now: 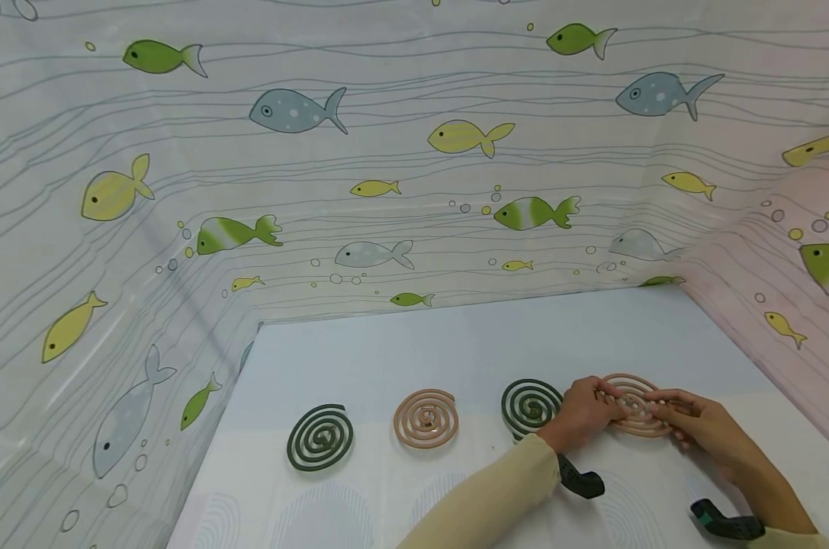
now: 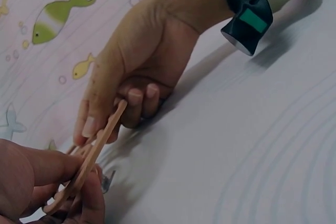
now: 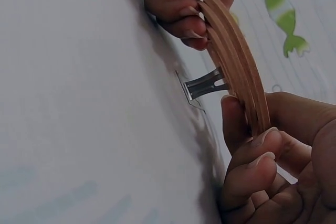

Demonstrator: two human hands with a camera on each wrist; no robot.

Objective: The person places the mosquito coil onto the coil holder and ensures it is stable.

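Note:
Both hands grip a brown mosquito coil (image 3: 239,56) above the table at the right. My left hand (image 1: 584,412) pinches its left side, with thumb and fingers on either face in the left wrist view. Across from it, my right hand (image 1: 716,431) holds the opposite edge. A thin metal coil stand (image 3: 206,83) sticks out from the coil's underside in the right wrist view, its base near the tabletop. Just left of the left hand lies a dark green coil (image 1: 527,404), partly covered by that hand and wrist.
Farther left on the white table (image 1: 455,335) lie another brown coil (image 1: 425,418), with something shiny at its centre, and a second dark green coil (image 1: 320,438). Fish-patterned sheeting (image 1: 304,183) rises behind the table and along both sides.

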